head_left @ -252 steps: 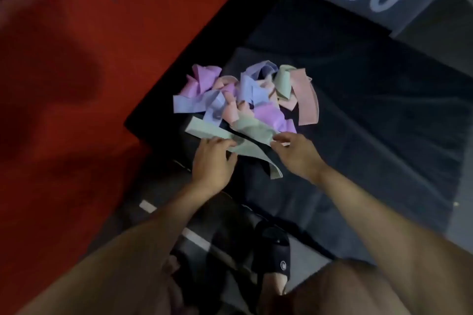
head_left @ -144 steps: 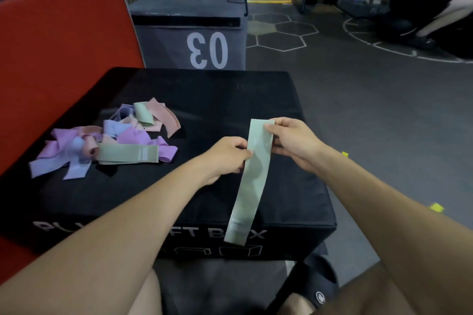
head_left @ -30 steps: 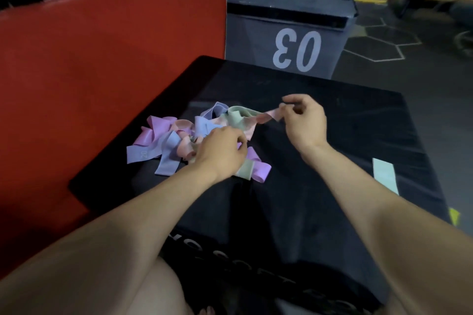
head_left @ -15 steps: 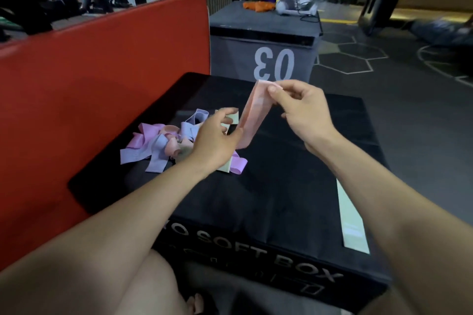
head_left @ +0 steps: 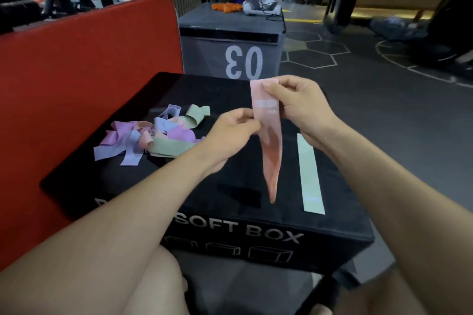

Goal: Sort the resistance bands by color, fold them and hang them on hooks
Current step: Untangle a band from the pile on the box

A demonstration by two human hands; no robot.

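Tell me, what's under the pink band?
The pink band hangs from both hands above the black box. Only bare box top shows below it; the strip directly behind it is hidden.

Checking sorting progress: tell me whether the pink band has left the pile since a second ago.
Yes. The pink band is lifted off the pile, now hanging beside the green band.

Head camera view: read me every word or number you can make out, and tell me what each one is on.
"SOFT BOX": front of the black box; a word before it is hidden by the left arm.
"03", printed upside down: front of the grey box.
White print on the pink band: too blurred to read.
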